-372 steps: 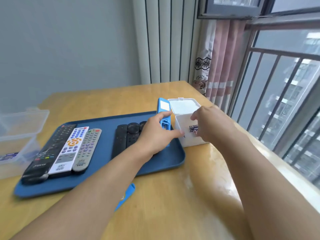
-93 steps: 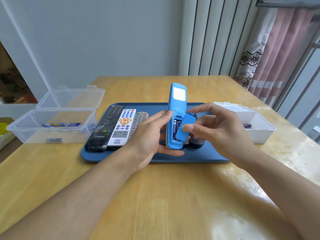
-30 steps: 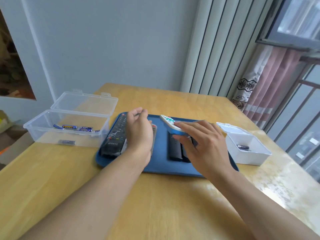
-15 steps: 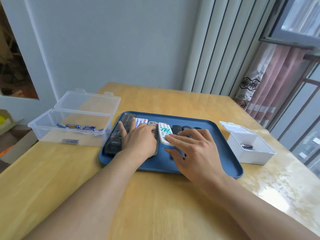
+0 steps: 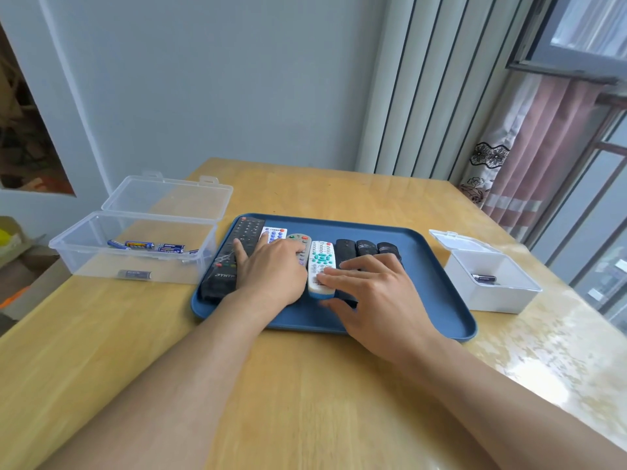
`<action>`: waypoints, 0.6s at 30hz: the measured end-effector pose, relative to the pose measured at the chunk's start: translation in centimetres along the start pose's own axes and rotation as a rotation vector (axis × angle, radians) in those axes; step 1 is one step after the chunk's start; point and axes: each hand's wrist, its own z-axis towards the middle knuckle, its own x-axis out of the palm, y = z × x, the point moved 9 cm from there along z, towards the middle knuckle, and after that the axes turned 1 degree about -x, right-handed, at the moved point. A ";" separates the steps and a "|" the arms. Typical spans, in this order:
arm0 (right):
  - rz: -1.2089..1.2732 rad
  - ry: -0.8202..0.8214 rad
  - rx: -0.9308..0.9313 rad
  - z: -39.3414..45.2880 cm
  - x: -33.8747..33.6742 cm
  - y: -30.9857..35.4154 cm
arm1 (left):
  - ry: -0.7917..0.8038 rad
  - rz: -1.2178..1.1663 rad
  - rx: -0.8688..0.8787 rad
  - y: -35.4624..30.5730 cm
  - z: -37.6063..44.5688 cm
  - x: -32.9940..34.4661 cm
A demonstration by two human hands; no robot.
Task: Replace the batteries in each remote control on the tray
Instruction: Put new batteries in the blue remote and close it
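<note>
A blue tray point(image 5: 437, 266) holds a row of remotes. From the left lie a long black remote point(image 5: 245, 237), a white remote with blue buttons point(image 5: 274, 233), a grey remote point(image 5: 299, 239), a white remote with teal buttons and a blue back point(image 5: 320, 257), and three black remotes point(image 5: 365, 248). My left hand point(image 5: 271, 274) lies flat, fingers apart, over the white and grey remotes, one fingertip on the long black one. My right hand point(image 5: 376, 293) rests spread, with fingertips on the teal-button remote's near end and over the black remotes, thumb on the tray.
A clear plastic box point(image 5: 84, 256) with its lid open stands left of the tray and holds several blue batteries point(image 5: 146, 245). A small white box point(image 5: 492, 298), lid open, stands to the right with dark batteries point(image 5: 485, 278) inside. Window and curtain are at the right.
The teal-button remote, held tilted above the tray a second ago, now lies flat beside the grey remote. My left hand has stayed pressed on the left remotes; my right hand has flattened.
</note>
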 end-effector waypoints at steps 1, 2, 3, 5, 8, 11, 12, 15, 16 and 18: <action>0.009 0.039 0.013 0.0 0.4 -0.1 | 0.002 -0.010 -0.005 0.1 0.0 0.1; 0.022 0.073 0.028 -0.1 0.7 -0.1 | 0.002 -0.021 -0.013 0.2 0.1 0.1; 0.035 0.104 0.041 -0.1 1.0 -0.2 | 0.002 -0.031 -0.020 0.3 0.2 0.2; 0.044 0.158 0.054 -0.2 1.3 -0.3 | 0.003 -0.031 -0.027 0.5 0.3 0.5; 0.055 0.231 0.048 -0.3 1.4 -0.4 | -0.026 -0.007 -0.015 0.5 0.3 0.5; 0.029 0.250 0.104 -0.4 1.0 -1.4 | -0.063 0.018 0.032 -0.1 0.1 0.2; -0.003 0.251 0.134 -0.5 0.8 -1.8 | -0.069 0.015 0.066 -0.5 0.0 0.1; -0.090 0.329 0.171 -0.8 0.9 -2.6 | -0.048 0.044 0.207 -2.1 -0.4 0.4; -0.086 0.359 0.167 -0.9 1.0 -2.6 | -0.032 0.081 0.256 -2.6 -0.5 0.7; -0.078 0.393 0.138 -1.0 1.0 -2.3 | 0.000 0.168 0.335 -3.4 -0.8 1.3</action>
